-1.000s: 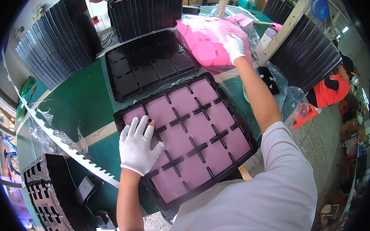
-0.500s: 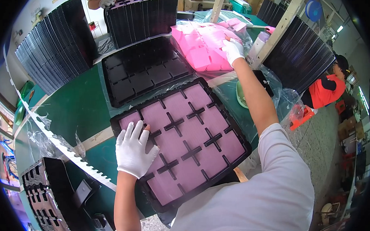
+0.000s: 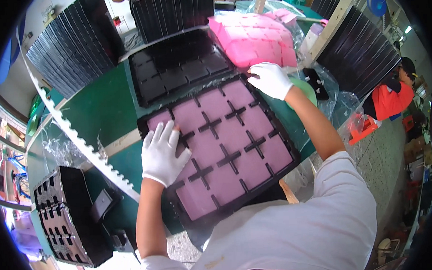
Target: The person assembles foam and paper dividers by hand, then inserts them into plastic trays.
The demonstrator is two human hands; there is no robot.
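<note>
A black compartment tray (image 3: 229,156) with plastic cross dividers lies tilted in front of me, its cells lined with mauve pads. My left hand (image 3: 163,154), in a white glove with bare fingertips, rests open on the tray's left side. At the tray's far right corner is my right hand (image 3: 271,82), also gloved, its fingers bent together; whatever they may grip is too small or hidden to make out. Just beyond that hand sits a heap of bright pink slitted sheets (image 3: 253,39). Behind the mauve-lined tray, a second black tray (image 3: 179,66) shows bare dark cells.
Tall stacks of black trays stand at the far left (image 3: 75,47), far middle (image 3: 172,14) and right (image 3: 359,56). A lower tray stack (image 3: 68,218) is near left. A white toothed strip (image 3: 81,150) crosses the green table (image 3: 97,111). A light-green bowl (image 3: 306,90) sits beyond my right forearm.
My right hand has come back from the pink heap to the tray's far right corner. My left hand stays on the tray. The whole view has shifted slightly.
</note>
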